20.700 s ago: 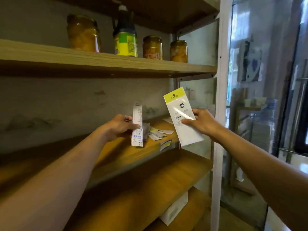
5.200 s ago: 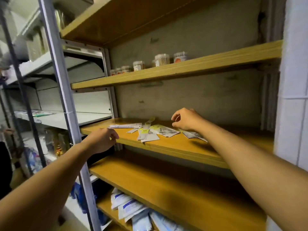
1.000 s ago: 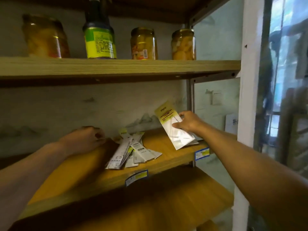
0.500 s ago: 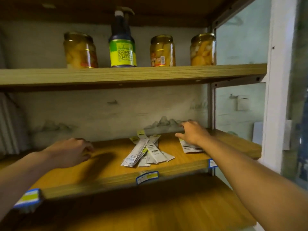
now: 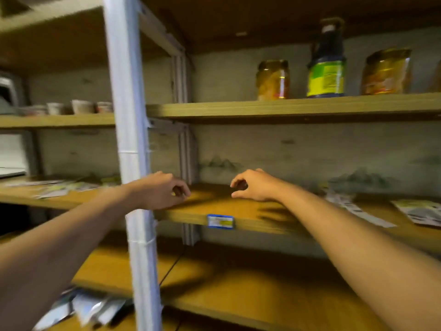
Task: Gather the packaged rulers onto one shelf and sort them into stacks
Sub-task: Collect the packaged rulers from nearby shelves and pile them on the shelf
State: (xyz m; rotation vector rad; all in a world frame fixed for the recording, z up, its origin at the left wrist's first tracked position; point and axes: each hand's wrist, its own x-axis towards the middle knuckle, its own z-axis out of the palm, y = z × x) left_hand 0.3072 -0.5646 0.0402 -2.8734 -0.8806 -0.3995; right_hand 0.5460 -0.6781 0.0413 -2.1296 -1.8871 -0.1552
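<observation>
Rulers (image 5: 358, 209) right, near shelf (image 5: 262, 222) edge | hands (image 5: 164, 191) (image 5: 253, 186) loosely curled, holding nothing

Ruler packets (image 5: 358, 209) right on middle shelf (image 5: 257, 211) (jars (image 5: 273, 80) above).

Head view, close, facing shelf (image 5: 253, 218) front.

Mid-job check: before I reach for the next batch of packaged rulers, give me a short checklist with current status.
1. Left hand free: ok, fingers loosely curled, holding nothing.
2. Right hand free: ok, holding nothing.
3. More packets left to gather: ok, loose packets lie on the left bay's shelf.
4. Path to them: not ok, the metal upright stands between.
5. Narrow rulers and wide packets at right stacked neatly: cannot tell, blurred.
</observation>
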